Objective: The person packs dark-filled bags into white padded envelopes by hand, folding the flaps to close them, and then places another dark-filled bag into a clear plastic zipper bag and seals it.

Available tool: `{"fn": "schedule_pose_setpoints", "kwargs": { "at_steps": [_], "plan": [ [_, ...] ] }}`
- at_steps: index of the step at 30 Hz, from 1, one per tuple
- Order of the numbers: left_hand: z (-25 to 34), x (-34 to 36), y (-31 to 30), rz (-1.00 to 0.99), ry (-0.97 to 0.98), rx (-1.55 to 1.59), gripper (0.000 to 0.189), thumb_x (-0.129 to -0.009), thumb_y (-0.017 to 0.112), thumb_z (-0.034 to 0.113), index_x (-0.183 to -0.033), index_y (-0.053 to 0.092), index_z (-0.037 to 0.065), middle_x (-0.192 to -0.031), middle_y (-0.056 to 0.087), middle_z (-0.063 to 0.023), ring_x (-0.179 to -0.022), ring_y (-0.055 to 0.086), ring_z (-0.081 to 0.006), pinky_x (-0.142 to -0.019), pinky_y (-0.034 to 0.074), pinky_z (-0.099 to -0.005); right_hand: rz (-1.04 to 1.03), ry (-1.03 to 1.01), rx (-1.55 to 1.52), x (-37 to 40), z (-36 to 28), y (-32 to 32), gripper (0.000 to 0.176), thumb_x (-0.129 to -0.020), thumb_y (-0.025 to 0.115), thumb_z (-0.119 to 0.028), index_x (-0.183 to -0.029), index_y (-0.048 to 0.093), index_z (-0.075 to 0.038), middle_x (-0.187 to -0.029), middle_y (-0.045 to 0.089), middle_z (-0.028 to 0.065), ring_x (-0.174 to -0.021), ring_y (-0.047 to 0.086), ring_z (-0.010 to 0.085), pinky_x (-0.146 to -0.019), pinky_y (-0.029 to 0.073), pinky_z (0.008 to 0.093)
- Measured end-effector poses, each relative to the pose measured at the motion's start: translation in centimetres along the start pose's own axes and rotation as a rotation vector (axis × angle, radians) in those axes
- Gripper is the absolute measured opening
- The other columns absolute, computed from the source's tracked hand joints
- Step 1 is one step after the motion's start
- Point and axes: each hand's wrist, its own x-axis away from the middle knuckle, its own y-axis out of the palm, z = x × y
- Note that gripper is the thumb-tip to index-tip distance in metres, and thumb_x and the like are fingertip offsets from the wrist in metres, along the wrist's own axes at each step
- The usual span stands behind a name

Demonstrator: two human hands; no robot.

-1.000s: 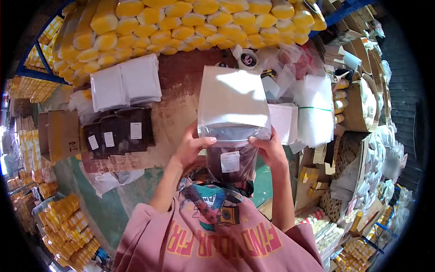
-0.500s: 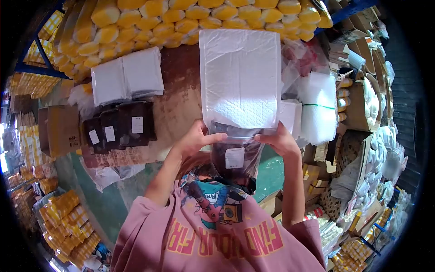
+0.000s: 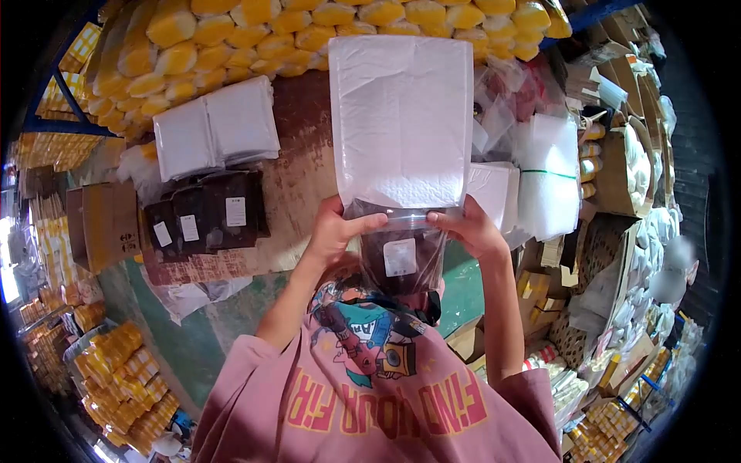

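Note:
A dark zip bag point(image 3: 427, 268) with clear edges and a white label point(image 3: 400, 258) hangs between my hands, close to the shirt. My left hand point(image 3: 336, 231) pinches its upper left edge, thumb across the front. On the other side, my right hand point(image 3: 477, 229) grips the upper right edge the same way, and both thumbs point inward along the zip strip. A large white padded sheet point(image 3: 401, 116) stands up from the bag's mouth. Its lower end is at the opening; how far it reaches inside is hidden. The fingers behind the bag are out of sight.
On the worn table point(image 3: 297, 181) lie white folded packs point(image 3: 216, 127) and several dark labelled bags point(image 3: 204, 216). A bundle of white sheets with a green band point(image 3: 548, 181) lies right. Yellow-and-white packs point(image 3: 309, 35) are piled behind; a cardboard box point(image 3: 108, 224) stands left.
The padded sheet and the bag sit slightly higher and further left in view. Both hands keep their grip at the bag's mouth, and the camera view has shifted a little.

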Motion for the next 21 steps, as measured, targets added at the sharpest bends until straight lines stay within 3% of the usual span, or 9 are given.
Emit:
{"fn": "schedule_pose_setpoints", "kwargs": {
  "at_steps": [2, 4, 10, 14, 17, 21],
  "plan": [
    [-0.8, 0.0, 0.3, 0.048, 0.064, 0.027, 0.03, -0.073, 0.078, -0.001, -0.101, 0.066, -0.002, -0.092, 0.069, -0.0048, -0.083, 0.064, -0.0135, -0.079, 0.052, -0.028, -0.032, -0.08, -0.088, -0.1, -0.2, 0.7, 0.037, -0.083, 0.074, -0.01, -0.114, 0.058, 0.002, -0.099, 0.065, 0.0058, -0.092, 0.06, 0.0117, -0.079, 0.049, 0.0244],
    [-1.9, -0.2, 0.5, 0.076, 0.174, 0.01, 0.028, -0.074, 0.077, -0.001, -0.1, 0.067, -0.002, -0.092, 0.069, -0.0052, -0.083, 0.065, -0.0131, -0.077, 0.052, -0.0271, -0.006, -0.035, -0.011, -0.3, -0.5, 0.9, 0.036, -0.083, 0.074, -0.011, -0.113, 0.058, 0.002, -0.098, 0.066, 0.005, -0.091, 0.06, 0.0114, -0.078, 0.049, 0.0242],
    [-2.7, 0.5, -0.4, 0.102, 0.08, 0.045, 0.03, -0.076, 0.075, -0.001, -0.104, 0.065, -0.001, -0.095, 0.069, -0.0037, -0.085, 0.063, -0.0128, -0.078, 0.052, -0.0267, -0.11, -0.025, 0.021, -0.8, -0.3, 0.2, 0.038, -0.084, 0.073, -0.013, -0.115, 0.059, 0.001, -0.1, 0.066, 0.0037, -0.091, 0.059, 0.0105, -0.08, 0.048, 0.0251],
    [-1.8, 1.6, -1.3, 0.121, 0.069, 0.311, 0.03, -0.082, 0.069, -0.001, -0.111, 0.063, 0.002, -0.101, 0.066, -0.0031, -0.092, 0.061, -0.0122, -0.081, 0.05, -0.0269, -0.202, -0.048, 0.051, -0.8, -1.0, 0.0, 0.04, -0.084, 0.074, -0.015, -0.117, 0.058, 0.002, -0.104, 0.066, 0.0044, -0.094, 0.059, 0.0117, -0.083, 0.048, 0.0265],
    [-2.5, 1.8, -3.7, 0.099, 0.05, 0.375, 0.028, -0.084, 0.067, 0.0, -0.112, 0.063, 0.003, -0.099, 0.067, -0.004, -0.087, 0.061, -0.0115, -0.081, 0.05, -0.0259, -0.19, -0.157, 0.125, -1.8, 0.0, -0.3, 0.04, -0.085, 0.072, -0.014, -0.118, 0.058, 0.003, -0.107, 0.066, 0.0059, -0.096, 0.059, 0.0135, -0.086, 0.047, 0.0284],
    [-3.8, 1.5, -2.9, 0.285, 0.123, 0.096, 0.025, -0.093, 0.06, 0.007, -0.117, 0.062, 0.0, -0.098, 0.067, -0.0023, -0.086, 0.06, -0.0092, -0.079, 0.049, -0.0254, -0.226, -0.086, 0.049, -1.9, -0.3, 0.1, 0.041, -0.085, 0.072, -0.015, -0.118, 0.058, 0.003, -0.107, 0.066, 0.007, -0.098, 0.059, 0.015, -0.089, 0.047, 0.0298]
  ]
}}
